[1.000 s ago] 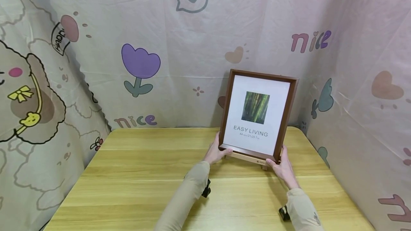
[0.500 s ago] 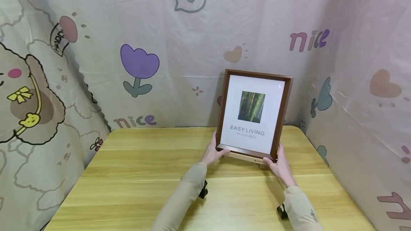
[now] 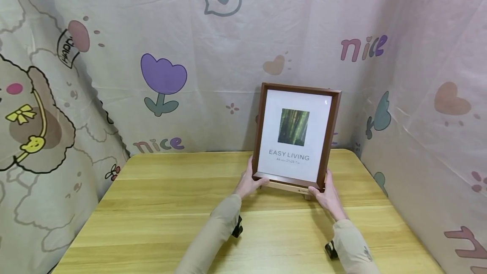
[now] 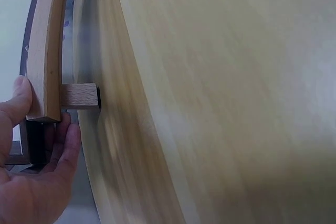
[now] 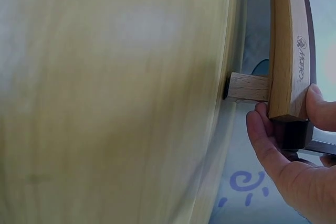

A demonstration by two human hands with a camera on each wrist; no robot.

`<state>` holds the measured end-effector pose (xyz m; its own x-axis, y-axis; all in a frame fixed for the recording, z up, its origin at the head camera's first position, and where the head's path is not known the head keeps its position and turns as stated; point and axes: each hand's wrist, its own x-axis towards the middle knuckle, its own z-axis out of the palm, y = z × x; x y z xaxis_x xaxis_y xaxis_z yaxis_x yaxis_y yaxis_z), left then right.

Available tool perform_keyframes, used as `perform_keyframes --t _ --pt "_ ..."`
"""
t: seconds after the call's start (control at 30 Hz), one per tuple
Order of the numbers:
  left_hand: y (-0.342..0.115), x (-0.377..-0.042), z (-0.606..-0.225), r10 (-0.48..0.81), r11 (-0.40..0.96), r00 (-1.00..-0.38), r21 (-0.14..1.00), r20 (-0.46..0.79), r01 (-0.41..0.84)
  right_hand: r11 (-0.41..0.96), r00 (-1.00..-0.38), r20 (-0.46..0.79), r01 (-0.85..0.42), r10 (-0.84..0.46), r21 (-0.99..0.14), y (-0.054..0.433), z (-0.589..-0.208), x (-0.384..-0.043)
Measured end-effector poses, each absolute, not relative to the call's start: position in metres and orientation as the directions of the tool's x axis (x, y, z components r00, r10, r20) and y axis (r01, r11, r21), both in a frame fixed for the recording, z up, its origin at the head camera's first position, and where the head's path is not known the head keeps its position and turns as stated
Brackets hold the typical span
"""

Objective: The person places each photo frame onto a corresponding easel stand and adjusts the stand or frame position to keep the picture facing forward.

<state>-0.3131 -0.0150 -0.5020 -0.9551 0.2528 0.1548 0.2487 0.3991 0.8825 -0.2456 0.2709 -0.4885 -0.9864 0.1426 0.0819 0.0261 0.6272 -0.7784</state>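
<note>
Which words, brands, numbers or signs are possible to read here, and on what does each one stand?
"EASY LIVING": framed sheet.
"A4", below it; the line's rest is too small.
"nice", twice: back cloth.
"HAPP", last letter unclear: left cloth.
Heart in speech bubble: back cloth.
"M...es", middle unclear: wooden ledge.
Large letter, incomplete: right cloth.
Print too small: right sleeve.
</note>
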Motion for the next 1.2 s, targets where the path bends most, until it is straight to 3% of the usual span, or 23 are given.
perform_keyframes --t 1.2 --pt "-0.040 -0.300 -0.503 0.185 0.418 -0.964 0.873 0.191 0.253 0.626 -0.987 0.120 -0.026 0.109 -0.780 0.247 -0.489 -0.254"
